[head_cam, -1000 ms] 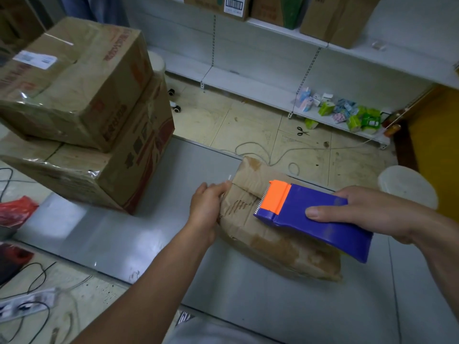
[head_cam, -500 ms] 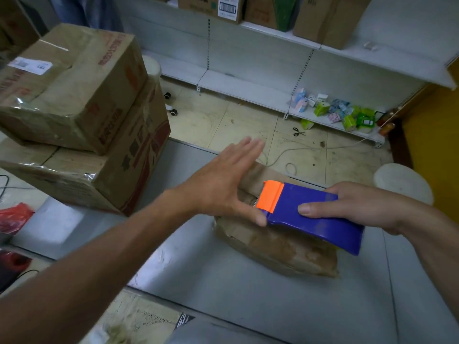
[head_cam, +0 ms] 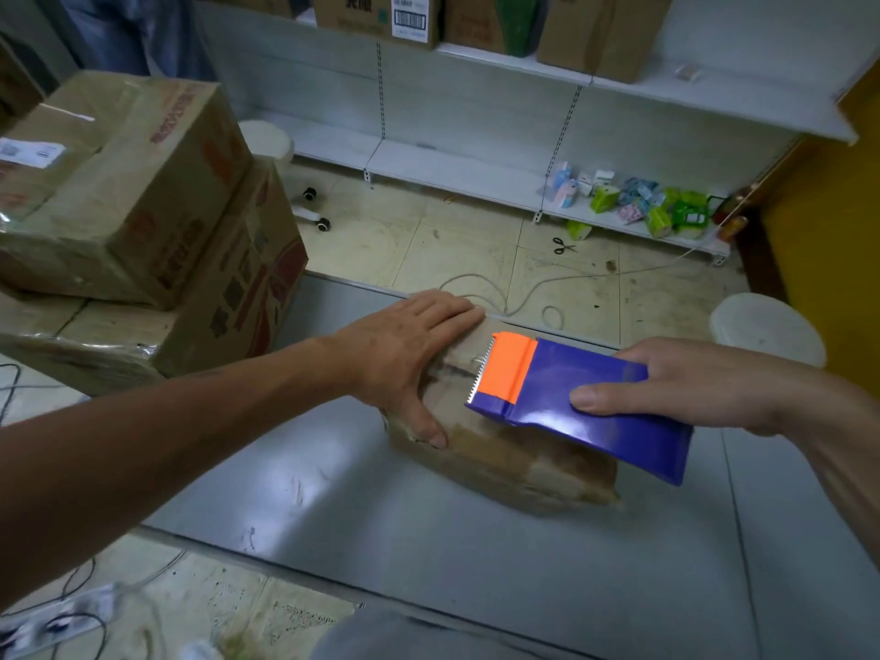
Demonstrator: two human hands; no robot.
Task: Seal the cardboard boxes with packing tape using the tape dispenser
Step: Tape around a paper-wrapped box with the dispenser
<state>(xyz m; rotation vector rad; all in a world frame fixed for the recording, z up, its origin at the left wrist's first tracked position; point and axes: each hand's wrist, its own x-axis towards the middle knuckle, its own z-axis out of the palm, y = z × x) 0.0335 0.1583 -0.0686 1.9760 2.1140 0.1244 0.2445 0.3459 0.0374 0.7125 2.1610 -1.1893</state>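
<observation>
A small, worn cardboard box (head_cam: 505, 450) lies on the grey counter (head_cam: 428, 540), near its far edge. The left hand (head_cam: 409, 359) lies flat on the box's left end, fingers spread and extended toward the far side, thumb pressed down on the near left corner; its grip is released, palm down, pinning the box rather than clasping anything. The right hand (head_cam: 690, 388) has its grip clenched around the tape dispenser (head_cam: 581, 407), thumb lying on the blue top face and the other fingers wrapped over the far side. The dispenser is blue with an orange front piece and a serrated cutting edge; it sits over the top of the box with that toothed edge pointing left, just beside the left hand. Whether the blade actually touches the cardboard is hard to tell from this angle, and any tape on the box is not clearly visible.

To the left on the counter stand two larger cardboard boxes (head_cam: 143, 240), stacked one on the other, the upper one skewed on the lower, both with glossy tape over their seams and red printing on the sides. Beyond the counter, scissors (head_cam: 564, 245) lie on the tiled floor (head_cam: 428, 250) near a loose cord. A low white shelf (head_cam: 452, 169) holds small colourful packets (head_cam: 633, 207); more cartons stand on the shelf above.
</observation>
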